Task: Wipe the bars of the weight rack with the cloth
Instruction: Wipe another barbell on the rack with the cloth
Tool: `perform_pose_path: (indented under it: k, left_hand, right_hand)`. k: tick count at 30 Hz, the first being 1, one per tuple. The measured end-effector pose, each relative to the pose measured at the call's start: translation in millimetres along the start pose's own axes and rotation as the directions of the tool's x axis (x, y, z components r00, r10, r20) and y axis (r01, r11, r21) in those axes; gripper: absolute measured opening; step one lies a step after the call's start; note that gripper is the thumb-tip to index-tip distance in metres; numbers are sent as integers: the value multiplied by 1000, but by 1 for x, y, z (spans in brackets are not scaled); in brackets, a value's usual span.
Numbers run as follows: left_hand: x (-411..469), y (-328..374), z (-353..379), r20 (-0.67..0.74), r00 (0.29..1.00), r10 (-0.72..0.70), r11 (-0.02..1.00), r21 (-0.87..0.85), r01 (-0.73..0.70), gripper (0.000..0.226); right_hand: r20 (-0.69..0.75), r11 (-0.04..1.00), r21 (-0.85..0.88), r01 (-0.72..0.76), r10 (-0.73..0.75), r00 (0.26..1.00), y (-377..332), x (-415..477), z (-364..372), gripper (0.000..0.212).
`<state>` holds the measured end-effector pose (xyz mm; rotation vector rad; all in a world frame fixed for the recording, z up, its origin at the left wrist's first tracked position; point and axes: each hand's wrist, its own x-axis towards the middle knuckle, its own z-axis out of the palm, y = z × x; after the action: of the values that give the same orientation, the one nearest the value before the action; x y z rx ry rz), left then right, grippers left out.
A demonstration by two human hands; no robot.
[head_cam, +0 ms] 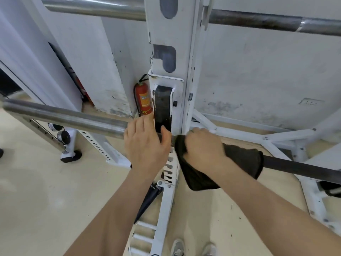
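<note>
Scuffed white wall and a pale floor frame a gym corner. The dark cloth is draped over the lower bar, just right of the rack upright. Its loose end hangs below the right hand. That hand's fingers are clenched round cloth and bar together. Just left of them, across the upright, the left hand lies on the same bar. Its fingers are curled over the top and the thumb is hooked round the knurled part, grasping it. Beyond those fingers a black pad sits in the upright's bracket. A red fire extinguisher stands beside the pad, against the wall. High above the fingers, an upper bar crosses the upright. Below the forearms, two shoes show on the floor.
</note>
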<state>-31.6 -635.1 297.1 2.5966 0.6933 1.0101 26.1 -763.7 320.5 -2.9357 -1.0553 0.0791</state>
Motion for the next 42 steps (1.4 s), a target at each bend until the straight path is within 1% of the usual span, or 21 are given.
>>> perform_pose_path:
  k: [2, 4, 7, 9, 12, 15, 17, 19, 21, 23, 25, 27, 28, 30, 31, 32, 34, 37, 38, 40, 42]
  left_hand:
    - [0, 0, 1, -46, 999, -22, 999, -34, 21, 36]
    - [0, 1, 0, -46, 997, -57, 995, -82, 53, 37]
    - [0, 0, 0, 4, 999, -33, 993, -109, 34, 39]
    - [0, -1, 1, 52, 999, -6, 992, -127, 13, 42]
    - [2, 0, 0, 85, 996, -14, 993, -117, 24, 45]
    - [3, 0, 1, 90, 996, 3, 996, -94, 5, 44]
    - [4, 0, 1, 100, 995, 5, 997, -78, 3, 45]
    - [4, 0, 2, 93, 996, 3, 998, -70, 3, 44]
    - [3, -1, 3, 91, 996, 4, 998, -64, 2, 41]
    - [3, -1, 2, 89, 996, 7, 998, -59, -2, 39]
    - [2, -2, 2, 94, 995, 14, 998, -68, -8, 38]
    - [2, -2, 1, 87, 996, 25, 997, -76, -19, 37]
    - [2, -2, 2, 86, 996, 27, 997, -72, -21, 37]
    - [2, -1, 5, 94, 995, 22, 999, -52, -17, 38]
    - [2, 0, 5, 97, 995, 16, 999, -44, -12, 39]
    - [2, 1, 5, 98, 995, 10, 999, -35, -6, 40]
    - [2, 1, 5, 102, 995, 12, 1000, -20, -10, 39]
    - [2, 0, 4, 97, 995, -2, 998, -61, 8, 37]
    - [2, -1, 3, 94, 995, -14, 996, -87, 22, 37]
    - [1, -1, 1, 78, 997, -27, 992, -122, 36, 36]
    - [-2, 0, -2, 65, 997, -35, 990, -134, 44, 35]
  right_hand:
    - [-1, 998, 62, -8, 8, 1000, -26, 17, 4, 18]
    - [-45, 999, 53, 5, -3, 999, -28, 20, 8, 16]
    - [-73, 998, 18, 66, -64, 995, -9, 6, 9, 17]
    - [-50, 999, -2, 54, -54, 997, 9, -5, 8, 16]
    - [8, 999, -50, -6, 7, 1000, 35, -19, 5, 21]
    - [60, 1000, -2, -18, 18, 998, 26, -4, -1, 22]
    - [53, 999, 35, 31, -33, 998, 0, 12, 0, 22]
    - [20, 997, 67, 41, -42, 999, -19, 22, 3, 18]
    - [-15, 997, 56, 62, -61, 998, -20, 20, 5, 17]
    - [-13, 996, 40, 84, -84, 996, -2, 8, 6, 18]
    - [-5, 999, 1, 36, -36, 999, 27, -11, 6, 19]
    - [7, 993, -109, -56, 57, 998, 57, -29, 4, 18]
    - [26, 983, -149, -107, 112, 993, 67, -36, 2, 22]
    - [72, 972, -171, -162, 176, 982, 76, -40, -1, 28]
    - [96, 973, -169, -160, 178, 979, 72, -36, -2, 25]
    - [109, 978, -160, -136, 155, 982, 62, -28, -3, 20]
    - [89, 990, -123, -72, 83, 993, 28, -8, -3, 17]
    - [-6, 1000, -18, -19, 19, 1000, -21, 16, 4, 11]
    - [-43, 1000, 0, -13, 13, 999, -26, 19, 7, 8]
    - [-94, 999, -24, 26, -28, 995, -20, 16, 13, 10]
    - [-92, 997, -51, 62, -67, 994, 3, 2, 14, 12]
